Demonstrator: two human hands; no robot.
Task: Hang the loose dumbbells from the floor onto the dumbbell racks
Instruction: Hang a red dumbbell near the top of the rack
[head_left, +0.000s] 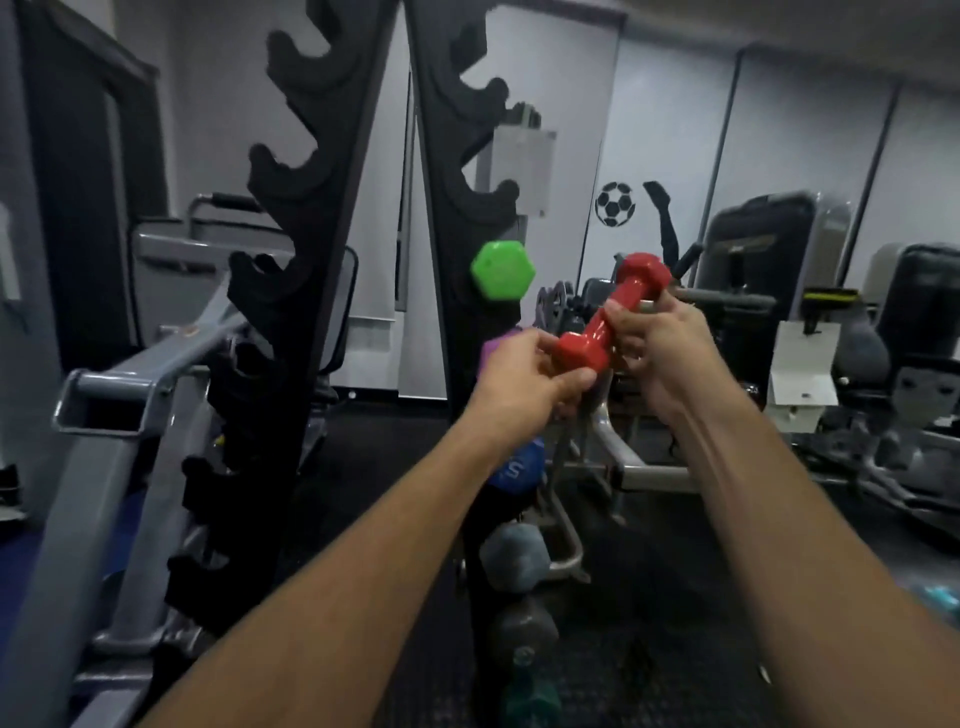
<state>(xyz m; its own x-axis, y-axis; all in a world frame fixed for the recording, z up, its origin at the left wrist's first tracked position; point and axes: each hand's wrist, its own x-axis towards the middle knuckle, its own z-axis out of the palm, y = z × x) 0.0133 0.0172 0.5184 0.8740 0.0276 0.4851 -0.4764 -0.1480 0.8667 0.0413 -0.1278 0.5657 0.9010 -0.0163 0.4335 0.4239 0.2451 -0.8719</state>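
A red dumbbell is held tilted in front of me, one head up and right, the other down and left. My left hand grips its lower head and my right hand wraps its handle. Just left stands a black notched dumbbell rack with a green dumbbell hanging in a slot. Below it on that rack sit a purple head, a blue one, then grey and dark ones, partly hidden by my left arm. A second black rack stands further left with bare upper slots.
A grey steel machine frame crowds the left side. Weight machines with padded seats fill the back right. A curved metal bar runs low behind my hands. Dark rubber floor lies below, with a teal object at the right edge.
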